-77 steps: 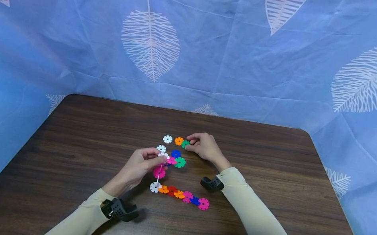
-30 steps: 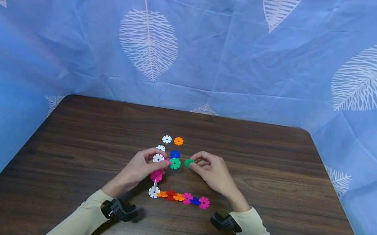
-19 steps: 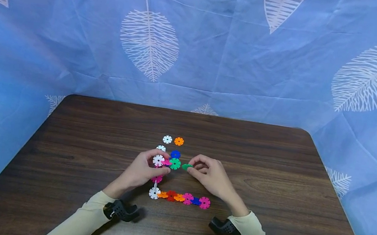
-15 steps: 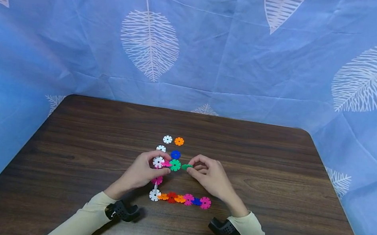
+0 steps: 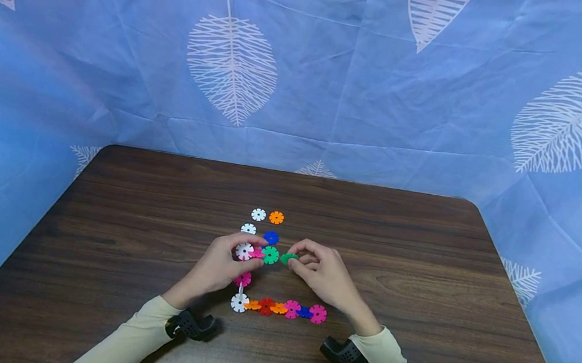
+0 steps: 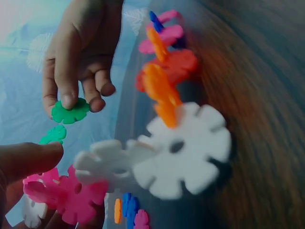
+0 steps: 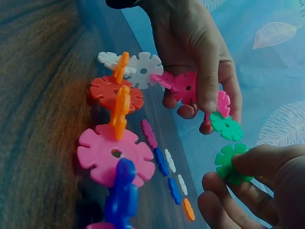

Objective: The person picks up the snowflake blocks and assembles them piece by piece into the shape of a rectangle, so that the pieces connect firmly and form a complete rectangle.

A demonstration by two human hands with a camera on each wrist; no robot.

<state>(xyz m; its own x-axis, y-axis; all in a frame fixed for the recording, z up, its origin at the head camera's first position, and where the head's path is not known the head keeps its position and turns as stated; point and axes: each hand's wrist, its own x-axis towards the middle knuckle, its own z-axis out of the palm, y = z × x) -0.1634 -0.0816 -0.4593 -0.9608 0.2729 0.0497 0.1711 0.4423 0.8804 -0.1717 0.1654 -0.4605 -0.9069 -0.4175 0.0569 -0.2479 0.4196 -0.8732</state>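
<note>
My left hand (image 5: 221, 261) grips a chain of interlocking snowflake discs at a pink disc (image 5: 257, 252). A white disc (image 5: 244, 252) and a green disc (image 5: 270, 255) join there. Between thumb and forefinger my right hand (image 5: 320, 266) pinches a loose green disc (image 7: 231, 162), tilted nearly flat in the head view. A small gap separates the two green discs; in the right wrist view their rims almost meet. Lower down, the chain bends at a white disc (image 6: 205, 148) into a row with orange, a red disc (image 5: 266, 306), pink and blue.
Loose discs lie on the brown table (image 5: 398, 252) beyond the hands: two white, one orange (image 5: 276, 217) and a blue disc (image 5: 271, 238). Another pink and blue loose disc show in the right wrist view. A blue leaf-patterned cloth (image 5: 304, 84) hangs behind the table.
My right hand has taken the green disc from beside the orange one, brought it nearer and tilted it facing the chain's green disc. My left hand still holds the chain, slightly lower.
</note>
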